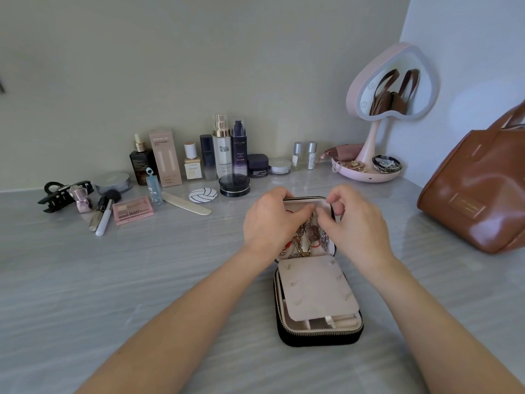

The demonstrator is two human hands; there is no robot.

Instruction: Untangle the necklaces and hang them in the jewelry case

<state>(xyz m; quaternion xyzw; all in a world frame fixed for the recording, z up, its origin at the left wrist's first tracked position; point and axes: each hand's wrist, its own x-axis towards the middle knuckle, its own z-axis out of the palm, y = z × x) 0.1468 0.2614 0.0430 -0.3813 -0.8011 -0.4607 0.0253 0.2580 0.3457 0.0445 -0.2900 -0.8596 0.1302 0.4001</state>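
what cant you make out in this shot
All in the head view:
- Count of necklaces: too small and tangled.
- Top of the case lid, any hooks there: covered by the left hand and right hand.
- Whether either pinches a chain: curled fingers block it.
- Lower compartments: mostly under the pad.
- Far side of the bag: cut off by the right edge.

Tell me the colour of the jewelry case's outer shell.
Black. The jewelry case shows its shell best along the near side wall in the head view.
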